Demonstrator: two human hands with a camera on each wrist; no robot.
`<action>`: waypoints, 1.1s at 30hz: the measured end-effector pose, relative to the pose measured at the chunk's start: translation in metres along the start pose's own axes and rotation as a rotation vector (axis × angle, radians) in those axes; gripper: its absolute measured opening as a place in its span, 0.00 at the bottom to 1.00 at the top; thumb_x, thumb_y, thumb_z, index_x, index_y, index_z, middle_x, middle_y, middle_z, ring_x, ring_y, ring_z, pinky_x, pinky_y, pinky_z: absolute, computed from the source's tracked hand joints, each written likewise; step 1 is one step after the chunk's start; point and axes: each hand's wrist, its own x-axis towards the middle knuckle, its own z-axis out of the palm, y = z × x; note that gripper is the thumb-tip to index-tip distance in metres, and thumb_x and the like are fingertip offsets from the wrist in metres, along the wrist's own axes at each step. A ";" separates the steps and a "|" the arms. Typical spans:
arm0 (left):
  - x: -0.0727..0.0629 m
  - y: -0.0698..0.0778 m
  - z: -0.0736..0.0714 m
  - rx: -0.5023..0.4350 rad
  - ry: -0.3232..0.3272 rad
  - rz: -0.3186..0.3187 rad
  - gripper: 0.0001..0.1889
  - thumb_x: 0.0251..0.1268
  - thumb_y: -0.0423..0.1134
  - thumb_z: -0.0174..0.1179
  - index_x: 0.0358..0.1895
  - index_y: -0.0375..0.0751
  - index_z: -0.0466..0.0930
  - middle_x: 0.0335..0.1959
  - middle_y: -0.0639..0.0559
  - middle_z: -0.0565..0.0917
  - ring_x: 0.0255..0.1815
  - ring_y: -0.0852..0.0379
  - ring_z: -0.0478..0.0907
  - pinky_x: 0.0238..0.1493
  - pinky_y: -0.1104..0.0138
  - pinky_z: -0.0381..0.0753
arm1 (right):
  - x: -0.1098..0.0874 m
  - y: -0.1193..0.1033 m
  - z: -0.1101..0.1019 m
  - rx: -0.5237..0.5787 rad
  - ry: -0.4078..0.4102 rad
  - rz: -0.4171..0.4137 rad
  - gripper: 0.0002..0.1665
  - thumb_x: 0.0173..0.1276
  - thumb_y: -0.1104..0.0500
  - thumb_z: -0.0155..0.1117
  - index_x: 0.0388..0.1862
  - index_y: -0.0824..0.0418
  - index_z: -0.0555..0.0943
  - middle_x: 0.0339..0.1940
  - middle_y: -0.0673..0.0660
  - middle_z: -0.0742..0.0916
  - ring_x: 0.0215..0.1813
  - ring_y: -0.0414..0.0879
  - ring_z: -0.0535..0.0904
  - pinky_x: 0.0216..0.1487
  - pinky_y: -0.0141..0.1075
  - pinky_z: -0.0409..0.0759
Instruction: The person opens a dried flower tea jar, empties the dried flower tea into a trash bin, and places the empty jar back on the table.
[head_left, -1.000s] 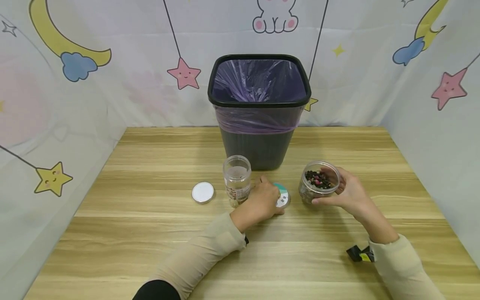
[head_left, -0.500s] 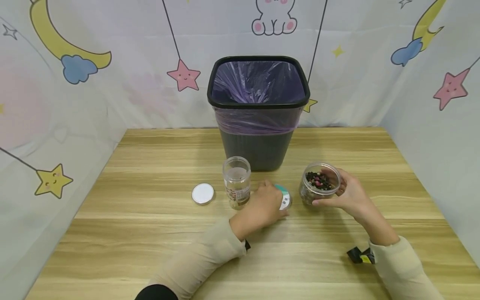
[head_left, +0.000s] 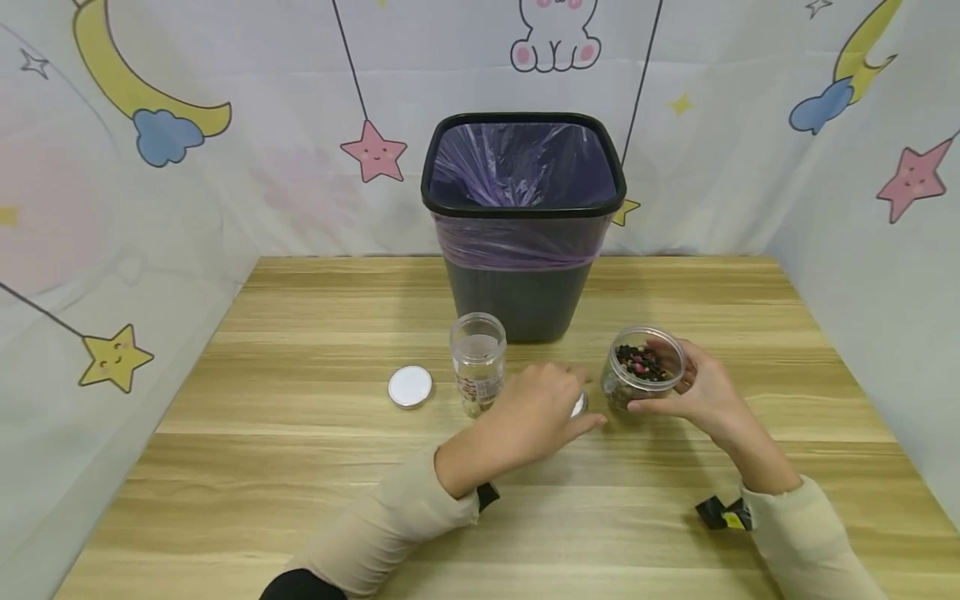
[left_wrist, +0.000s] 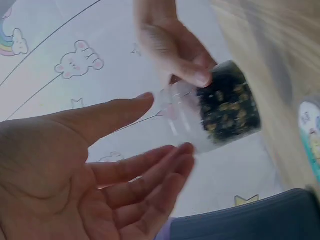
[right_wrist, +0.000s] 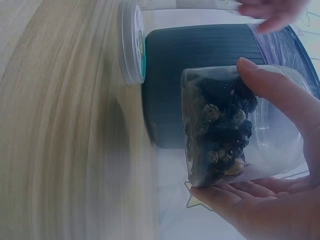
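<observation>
My right hand [head_left: 701, 396] holds a clear open-topped jar [head_left: 641, 392], partly filled with dark dried bits and pink buds. In the right wrist view the thumb and fingers wrap the jar [right_wrist: 220, 125], which appears slightly raised off the table. My left hand [head_left: 536, 417] hovers left of that jar with thumb and fingers spread, nothing between them; the left wrist view shows the palm [left_wrist: 100, 175] apart from the jar [left_wrist: 230, 105]. Mostly hidden beneath it in the head view, a round lid [head_left: 579, 405] with a white and green label [right_wrist: 140, 40] lies on the table.
A taller clear jar [head_left: 478, 367] with a printed label stands left of my left hand. Beside it lies a white lid [head_left: 410, 387]. Behind stands a dark bin [head_left: 517, 292] with a purple liner. A patterned cloth [head_left: 300, 125] encloses the wooden table [head_left: 300, 333].
My left hand has left the labelled lid, risen and moved right toward the held jar, its fingers spreading. The right hand and its jar stay nearly still.
</observation>
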 end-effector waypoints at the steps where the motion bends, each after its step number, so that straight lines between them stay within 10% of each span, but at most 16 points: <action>1: -0.001 0.000 -0.004 -0.034 0.034 0.005 0.22 0.67 0.56 0.64 0.50 0.41 0.83 0.38 0.55 0.85 0.36 0.58 0.82 0.34 0.68 0.81 | 0.000 0.000 0.000 0.000 0.001 -0.004 0.53 0.47 0.67 0.83 0.71 0.71 0.66 0.67 0.66 0.76 0.64 0.54 0.73 0.59 0.23 0.71; 8: -0.005 -0.008 -0.024 -0.310 0.306 0.090 0.11 0.65 0.45 0.69 0.43 0.43 0.83 0.37 0.56 0.84 0.39 0.61 0.79 0.42 0.73 0.76 | -0.001 0.001 0.000 0.002 0.007 -0.012 0.53 0.47 0.67 0.83 0.71 0.70 0.67 0.66 0.66 0.76 0.61 0.45 0.74 0.57 0.22 0.71; 18: -0.005 -0.041 -0.053 -0.687 0.704 0.066 0.08 0.67 0.34 0.66 0.44 0.35 0.82 0.36 0.50 0.84 0.36 0.61 0.80 0.36 0.68 0.81 | -0.002 0.002 -0.004 -0.020 0.003 0.024 0.54 0.48 0.66 0.83 0.72 0.70 0.66 0.68 0.66 0.74 0.67 0.60 0.70 0.63 0.32 0.72; 33: 0.001 -0.127 -0.107 -0.951 0.958 -0.254 0.13 0.69 0.35 0.63 0.52 0.32 0.78 0.39 0.52 0.77 0.35 0.56 0.77 0.34 0.69 0.75 | -0.003 0.003 -0.009 -0.018 -0.002 0.048 0.54 0.50 0.65 0.82 0.74 0.69 0.64 0.70 0.67 0.72 0.68 0.62 0.69 0.63 0.32 0.72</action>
